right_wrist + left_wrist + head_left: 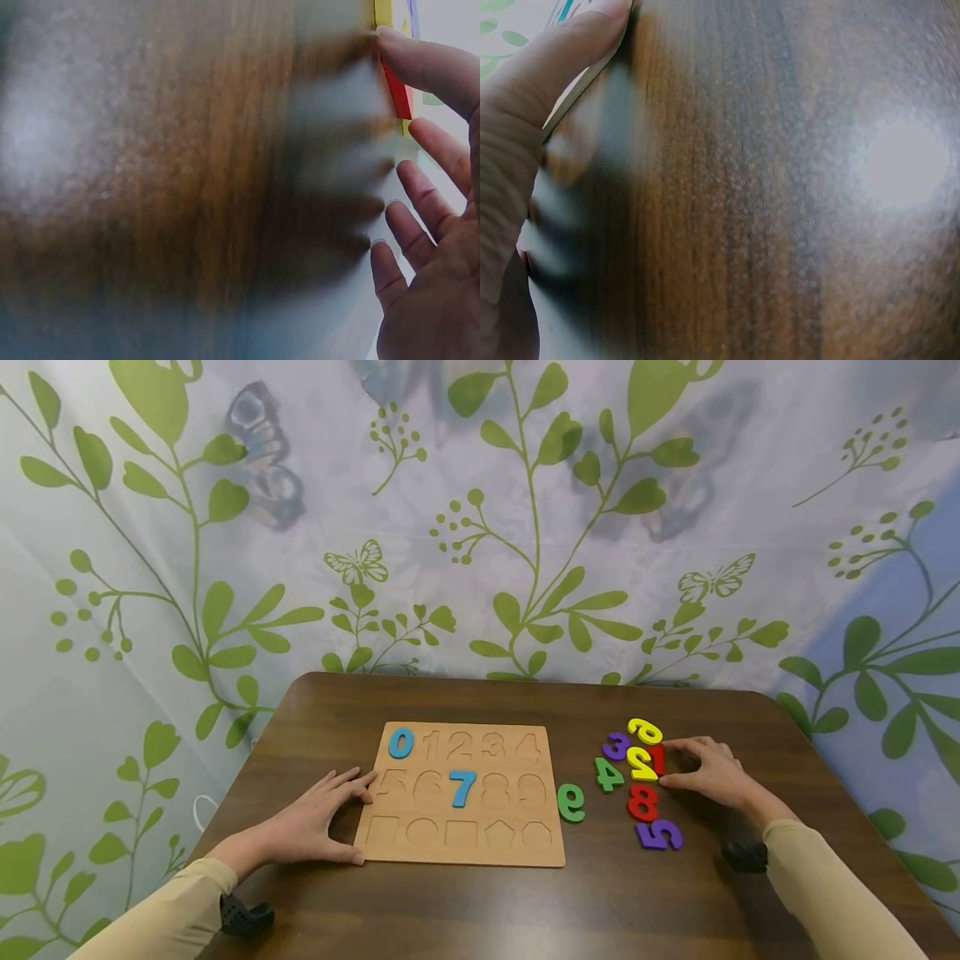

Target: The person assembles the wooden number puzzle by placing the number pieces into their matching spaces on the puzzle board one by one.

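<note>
A wooden number board [469, 852] lies flat on the table, with a blue 0 [401, 743] in its top row and a blue 7 [462, 788] in the middle row. My left hand [311, 822] rests at the board's left edge, thumb by the near corner, fingers spread higher up. At the loose numbers, my right hand [716, 774] reaches to a red 1 [657, 759], index finger and thumb near its two ends, the other fingers spread. A yellow 2 [641, 764] lies against the 1. Whether the fingertips press the 1 is unclear.
Around the red 1 lie a yellow 6 or 9 [645, 732], purple 3 [617, 746], green 4 [608, 774], red 8 [642, 802] and purple 5 [660, 835]. A green 9 or 6 [572, 802] sits beside the board's right edge. Patterned cloth [480, 527] hangs behind the brown table [480, 910].
</note>
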